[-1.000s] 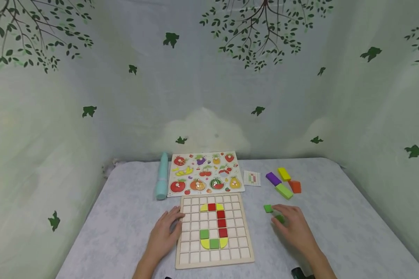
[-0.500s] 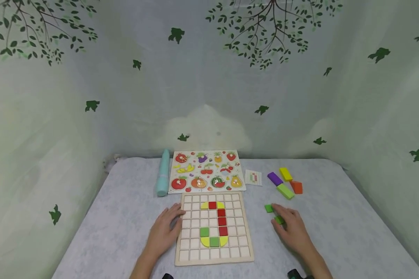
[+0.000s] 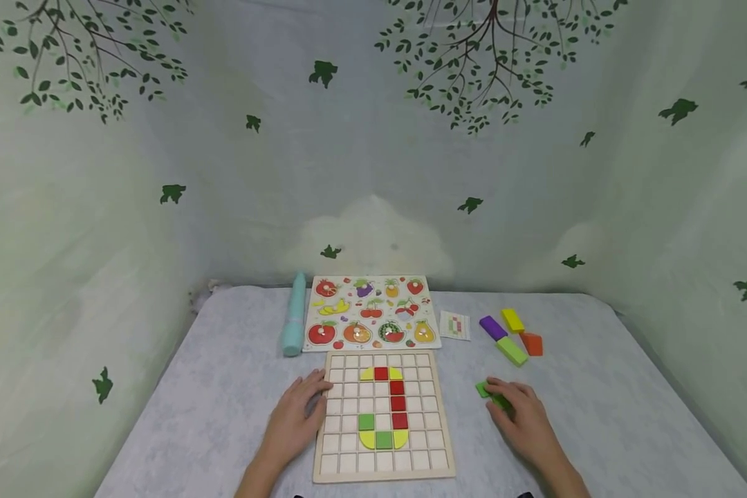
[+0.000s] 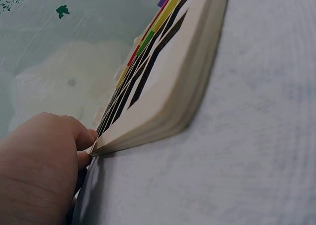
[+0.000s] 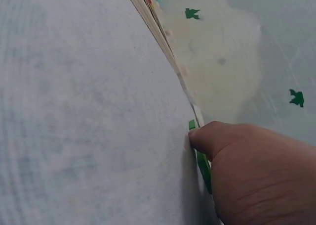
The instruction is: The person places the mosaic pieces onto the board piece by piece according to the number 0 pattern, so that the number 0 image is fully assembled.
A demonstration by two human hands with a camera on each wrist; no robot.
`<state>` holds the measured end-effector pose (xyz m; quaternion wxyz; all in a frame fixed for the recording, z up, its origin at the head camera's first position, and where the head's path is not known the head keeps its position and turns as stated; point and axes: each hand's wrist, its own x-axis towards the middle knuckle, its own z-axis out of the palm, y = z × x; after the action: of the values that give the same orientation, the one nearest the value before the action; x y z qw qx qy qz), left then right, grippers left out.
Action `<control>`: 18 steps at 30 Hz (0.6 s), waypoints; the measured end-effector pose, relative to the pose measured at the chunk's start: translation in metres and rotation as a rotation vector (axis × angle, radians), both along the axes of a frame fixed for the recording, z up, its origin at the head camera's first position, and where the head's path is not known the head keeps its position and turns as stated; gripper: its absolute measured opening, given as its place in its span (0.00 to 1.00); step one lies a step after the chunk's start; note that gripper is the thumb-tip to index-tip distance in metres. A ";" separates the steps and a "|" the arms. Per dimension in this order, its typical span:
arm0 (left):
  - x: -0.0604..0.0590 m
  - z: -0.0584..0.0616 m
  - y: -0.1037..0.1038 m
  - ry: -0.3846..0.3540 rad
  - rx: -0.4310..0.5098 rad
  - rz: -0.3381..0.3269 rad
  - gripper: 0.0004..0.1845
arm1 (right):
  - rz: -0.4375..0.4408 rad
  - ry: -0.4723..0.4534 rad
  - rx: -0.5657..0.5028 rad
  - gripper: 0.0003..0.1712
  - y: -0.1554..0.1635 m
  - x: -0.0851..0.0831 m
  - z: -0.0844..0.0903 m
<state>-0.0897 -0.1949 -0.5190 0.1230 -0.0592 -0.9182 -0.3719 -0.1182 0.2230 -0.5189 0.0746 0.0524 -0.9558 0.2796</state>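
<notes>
My left hand (image 3: pixel 295 413) rests at the left edge of a wooden grid board (image 3: pixel 330 477), fingertips on its rim. In the left wrist view, the thumb lies against the side of the board (image 4: pixel 185 81). Red squares (image 3: pixel 398 403), green squares (image 3: pixel 384 440) and yellow rounded pieces (image 3: pixel 367 439) form a hook shape in its cells. Right of the board, my right hand (image 3: pixel 526 422) curls thumb and fingers around green tiles on the table. One green tile (image 3: pixel 482 389) peeks out at the fingertips; another green tile (image 3: pixel 501 402) lies between thumb and fingers, partly hidden.
Behind the board lie a fruit picture puzzle (image 3: pixel 348 311), a rolled teal item (image 3: pixel 294 318) and a small pattern card (image 3: pixel 455 326). Purple (image 3: pixel 493 328), yellow (image 3: pixel 512 320), orange (image 3: pixel 532 344) and light green (image 3: pixel 512 351) blocks lie at the back right.
The far green tile has slid toward me and closer to the other under my right hand. My left hand stays at the board's edge. The head view has shifted slightly.
</notes>
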 end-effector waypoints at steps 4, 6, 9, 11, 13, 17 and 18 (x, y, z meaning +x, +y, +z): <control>-0.001 0.001 0.000 -0.019 0.001 0.005 0.12 | -0.001 0.004 -0.001 0.16 -0.001 -0.001 0.001; -0.002 0.002 0.000 -0.030 0.004 0.003 0.12 | -0.002 0.001 -0.002 0.14 -0.001 -0.001 0.002; -0.001 0.001 0.000 -0.029 0.005 0.000 0.12 | 0.004 -0.005 -0.013 0.13 -0.001 -0.002 0.003; 0.000 -0.001 -0.001 -0.027 0.004 -0.001 0.12 | 0.011 -0.009 -0.022 0.12 -0.001 -0.002 0.003; 0.000 -0.002 -0.001 -0.016 0.002 -0.002 0.13 | 0.020 -0.008 -0.031 0.12 0.000 -0.002 0.004; 0.000 -0.001 0.000 -0.026 0.008 0.010 0.12 | 0.027 -0.012 -0.028 0.13 0.001 -0.002 0.006; -0.001 -0.001 0.000 -0.019 0.005 0.010 0.12 | 0.026 -0.009 -0.023 0.13 0.001 -0.003 0.006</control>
<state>-0.0903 -0.1948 -0.5202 0.1166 -0.0506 -0.9187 -0.3740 -0.1209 0.2239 -0.5126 0.0674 0.0630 -0.9520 0.2918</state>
